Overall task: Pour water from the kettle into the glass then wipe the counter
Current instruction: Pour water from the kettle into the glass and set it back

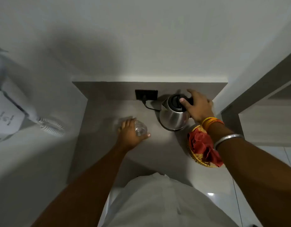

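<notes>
Two bare hands are shown over a grey desk (108, 153). L. hand (130, 134) is wrapped round a clear glass (140, 128), which stands upright on the desk, left of centre; fingers curl round its far and left sides, thumb at the near right. R. hand (197, 106) is laid on the black handle at the top of a steel kettle (173, 117), fingers partly curled on the handle, thumb pressed on the lid; a firm closed grip cannot be confirmed. Kettle is seen far right, on its base, w/ a cord run to a black wall socket (146, 94) just beyond. A red cloth (202, 146) is seen in a yellow woven basket (196, 158), near right of the kettle. Bangles are worn on the r. wrist.
</notes>
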`<state>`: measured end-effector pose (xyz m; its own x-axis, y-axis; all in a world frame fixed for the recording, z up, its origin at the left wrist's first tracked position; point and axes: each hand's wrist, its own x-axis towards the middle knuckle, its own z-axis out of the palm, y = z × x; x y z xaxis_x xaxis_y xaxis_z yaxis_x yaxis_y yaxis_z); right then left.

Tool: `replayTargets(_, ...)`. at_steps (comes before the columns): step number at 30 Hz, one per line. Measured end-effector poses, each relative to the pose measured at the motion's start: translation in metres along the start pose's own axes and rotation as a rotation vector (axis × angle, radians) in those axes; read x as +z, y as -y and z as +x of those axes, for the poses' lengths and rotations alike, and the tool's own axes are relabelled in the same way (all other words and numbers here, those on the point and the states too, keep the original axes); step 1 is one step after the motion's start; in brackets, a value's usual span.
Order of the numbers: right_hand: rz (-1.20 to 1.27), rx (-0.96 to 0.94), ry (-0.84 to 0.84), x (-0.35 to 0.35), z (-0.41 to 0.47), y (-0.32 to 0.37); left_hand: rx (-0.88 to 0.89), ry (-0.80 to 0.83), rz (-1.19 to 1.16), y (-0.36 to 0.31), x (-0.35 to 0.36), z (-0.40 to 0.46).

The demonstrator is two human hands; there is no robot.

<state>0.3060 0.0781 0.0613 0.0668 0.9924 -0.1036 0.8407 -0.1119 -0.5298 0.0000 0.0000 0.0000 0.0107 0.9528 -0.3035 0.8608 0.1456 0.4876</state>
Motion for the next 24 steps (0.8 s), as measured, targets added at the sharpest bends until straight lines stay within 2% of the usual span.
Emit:
replayTargets(6,0.354,0.090,0.114,-0.011,0.016,-0.026,-0.083,0.091,-0.130,0.035,0.024,0.014)
replayTargets(12,0.654,0.150,0.202,-0.012,0.027,-0.039,0.000,-0.005,-0.361,0.032,0.031,0.011)
replayTargets(17,0.660,0.079,0.296,-0.018,0.035,-0.031,-0.054,-0.074,-0.450,0.023,0.038,0.008)
replayTargets(20,0.635,-0.002,0.344,-0.022,0.041,-0.008,-0.110,-0.015,-0.471,0.013,0.034,0.011)
replayTargets(24,0.422,-0.182,0.419,-0.028,0.053,0.031,-0.135,-0.012,-0.430,0.004,0.030,0.015)
